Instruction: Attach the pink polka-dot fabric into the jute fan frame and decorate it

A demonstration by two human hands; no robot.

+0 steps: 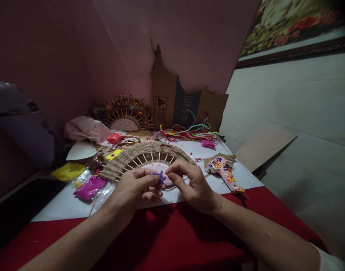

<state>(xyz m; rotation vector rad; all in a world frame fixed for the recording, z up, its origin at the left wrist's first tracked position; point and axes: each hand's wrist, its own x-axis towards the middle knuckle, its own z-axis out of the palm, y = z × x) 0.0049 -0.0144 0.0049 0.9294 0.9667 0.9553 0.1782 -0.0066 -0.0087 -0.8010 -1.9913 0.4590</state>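
Note:
My left hand (135, 188) and my right hand (189, 184) meet over the table's near edge, fingers pinched together on a small purple piece of clay (161, 177). Just behind them lies a half-round fan woven from brown twine over wooden sticks (144, 154), with a pale pink centre (158, 167). Both hands hover just in front of this fan.
A white sheet (65, 205) covers a red cloth (172, 233). Bags of magenta (89, 187), yellow (67, 171) and red clay (114, 138) lie left. A flower-patterned glue gun (226, 175) lies right. Coloured yarn (189, 131), a second decorated fan (124, 113) and cardboard (186, 105) stand behind.

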